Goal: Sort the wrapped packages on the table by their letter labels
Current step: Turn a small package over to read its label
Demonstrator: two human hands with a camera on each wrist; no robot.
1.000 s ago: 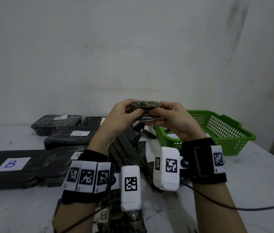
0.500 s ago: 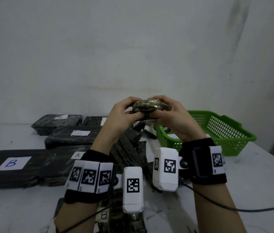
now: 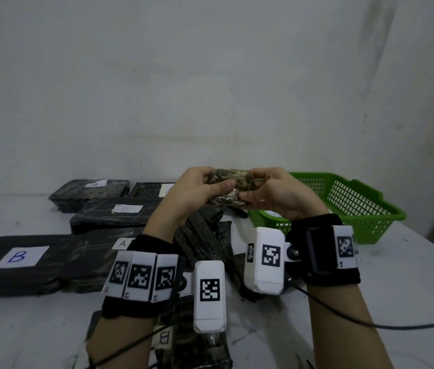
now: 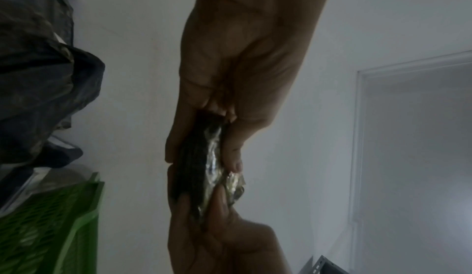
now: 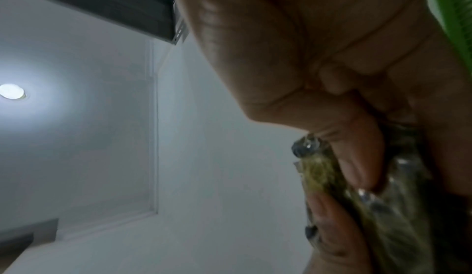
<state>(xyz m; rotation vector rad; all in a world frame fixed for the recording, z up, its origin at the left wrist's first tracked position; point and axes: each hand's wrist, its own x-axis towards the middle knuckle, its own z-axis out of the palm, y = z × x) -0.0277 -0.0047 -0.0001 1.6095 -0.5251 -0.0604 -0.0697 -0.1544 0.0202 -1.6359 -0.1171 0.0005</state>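
Observation:
A small dark package (image 3: pixel 233 183) wrapped in shiny film is held up in the air above the table, between both hands. My left hand (image 3: pixel 200 186) grips its left end, thumb on the near side. My right hand (image 3: pixel 269 191) grips its right end with curled fingers. No letter label shows on it. In the left wrist view the small package (image 4: pixel 201 169) is pinched edge-on by both hands. The right wrist view shows the small package (image 5: pixel 378 201) under my right thumb. Flat black packages lie on the table: one labelled B (image 3: pixel 21 258), one labelled A (image 3: pixel 122 243), another B (image 3: pixel 126 209).
A green plastic basket (image 3: pixel 357 209) stands at the right rear with something white inside. More black packages (image 3: pixel 90 190) lie by the back wall, and one marked B (image 3: pixel 168 339) lies at the near edge under my wrists. A black cable (image 3: pixel 397 326) crosses the white table at right.
Both hands have turned the small package between them and kept it raised at about the same height; its rounded top face now shows more toward me.

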